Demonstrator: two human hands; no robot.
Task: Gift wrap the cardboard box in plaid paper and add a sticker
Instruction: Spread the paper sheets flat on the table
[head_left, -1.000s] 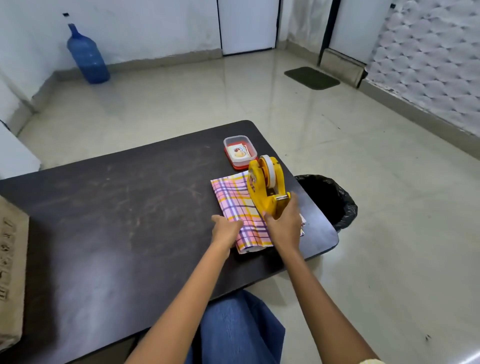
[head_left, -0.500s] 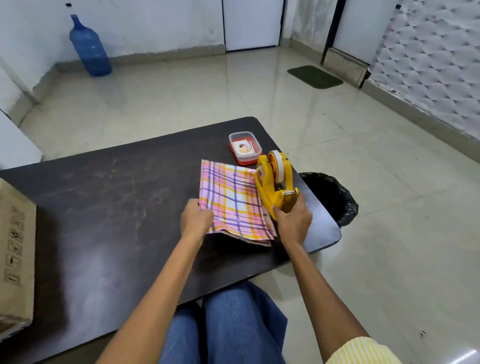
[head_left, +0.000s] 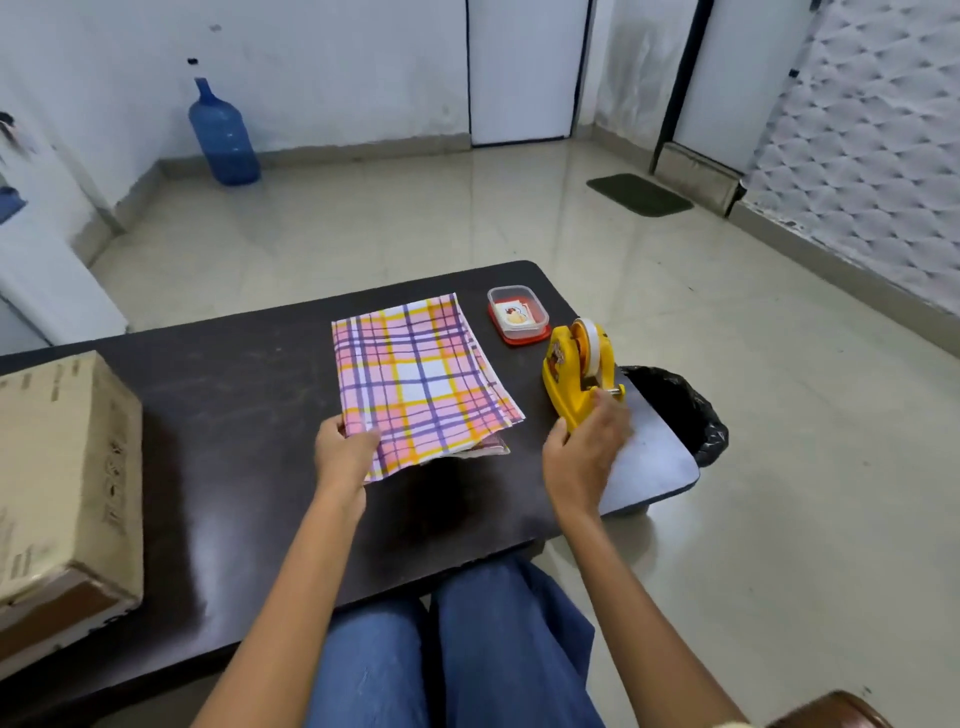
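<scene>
A folded stack of pink, purple and yellow plaid paper (head_left: 421, 382) lies on the dark table (head_left: 234, 415). My left hand (head_left: 343, 454) pinches its near left corner, thumb on top. To its right stands a yellow tape dispenser (head_left: 579, 371) near the table's right edge; my right hand (head_left: 584, 457) holds its near end. Behind the dispenser sits a small clear container with a red base (head_left: 518, 314) with stickers inside. The cardboard box (head_left: 62, 483) rests at the table's far left, apart from both hands.
A black-lined waste bin (head_left: 675, 410) stands on the floor just off the table's right edge. A blue water jug (head_left: 223, 135) is by the far wall, and a dark mat (head_left: 639, 194) lies by the doorway. My knees in blue jeans (head_left: 452, 654) are under the table's near edge.
The plaid paper has slid left toward the table's middle with my left hand. My right hand has carried the tape dispenser off the paper and set it down to the right.
</scene>
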